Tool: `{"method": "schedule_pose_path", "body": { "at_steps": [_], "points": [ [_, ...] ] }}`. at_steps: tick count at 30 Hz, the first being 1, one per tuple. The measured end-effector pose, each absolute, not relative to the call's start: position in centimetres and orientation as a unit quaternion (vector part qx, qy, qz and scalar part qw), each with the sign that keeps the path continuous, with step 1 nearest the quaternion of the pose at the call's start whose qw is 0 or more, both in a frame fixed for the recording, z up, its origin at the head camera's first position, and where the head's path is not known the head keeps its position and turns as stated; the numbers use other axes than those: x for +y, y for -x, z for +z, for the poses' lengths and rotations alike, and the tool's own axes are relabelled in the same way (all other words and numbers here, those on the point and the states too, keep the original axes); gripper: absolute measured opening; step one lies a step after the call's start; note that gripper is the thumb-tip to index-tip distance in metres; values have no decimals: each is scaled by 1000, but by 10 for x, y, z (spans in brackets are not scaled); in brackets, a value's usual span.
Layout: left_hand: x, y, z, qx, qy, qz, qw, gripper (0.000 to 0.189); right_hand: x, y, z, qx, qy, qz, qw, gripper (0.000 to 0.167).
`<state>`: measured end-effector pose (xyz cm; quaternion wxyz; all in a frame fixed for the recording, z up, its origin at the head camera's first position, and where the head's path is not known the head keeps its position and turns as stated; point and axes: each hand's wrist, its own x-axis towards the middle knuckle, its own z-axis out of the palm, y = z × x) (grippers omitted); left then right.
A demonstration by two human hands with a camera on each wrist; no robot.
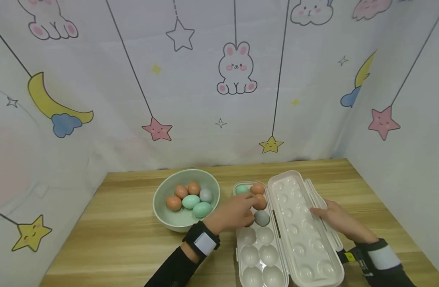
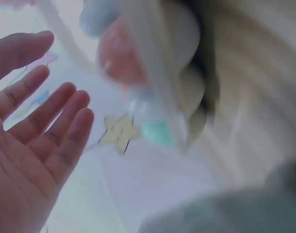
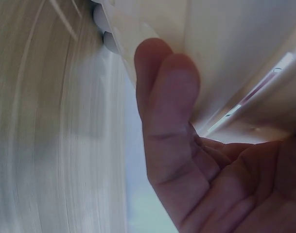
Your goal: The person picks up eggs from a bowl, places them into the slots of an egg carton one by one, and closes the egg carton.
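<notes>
My left hand (image 1: 237, 211) hovers over the egg carton (image 1: 240, 255), its fingers overlapping a brown egg (image 1: 260, 202). In the left wrist view its fingers (image 2: 65, 111) are spread, with nothing in the palm. A green egg (image 1: 242, 189), another brown egg (image 1: 257, 188) and a grey egg (image 1: 261, 218) sit in the carton's cups; one more egg is mostly hidden under the hand. My right hand (image 1: 336, 219) holds the outer edge of the raised lid (image 1: 294, 231), thumb on its inner face. In the right wrist view, the thumb and a finger (image 3: 172, 92) pinch the lid's rim.
A pale green bowl (image 1: 162, 215) left of the carton holds several brown, green and grey eggs (image 1: 191, 201). The carton's near cups (image 1: 249, 255) hold no eggs. Beneath lies a wood-grain table (image 1: 126, 227), with a printed curtain (image 1: 191, 103) behind it.
</notes>
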<state>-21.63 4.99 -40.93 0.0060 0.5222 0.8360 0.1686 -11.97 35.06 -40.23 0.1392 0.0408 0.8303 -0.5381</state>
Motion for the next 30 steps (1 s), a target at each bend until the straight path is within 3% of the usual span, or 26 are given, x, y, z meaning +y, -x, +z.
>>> {"method": "schedule_pose_path", "body": {
  "at_steps": [13, 30],
  "points": [
    [-35, 232, -366, 928, -321, 184, 35, 33, 349, 119, -399, 831, -47, -535, 148, 62],
    [-110, 249, -407, 952, -251, 163, 61, 38, 350, 120, -398, 830, -40, -536, 147, 60]
  ]
}}
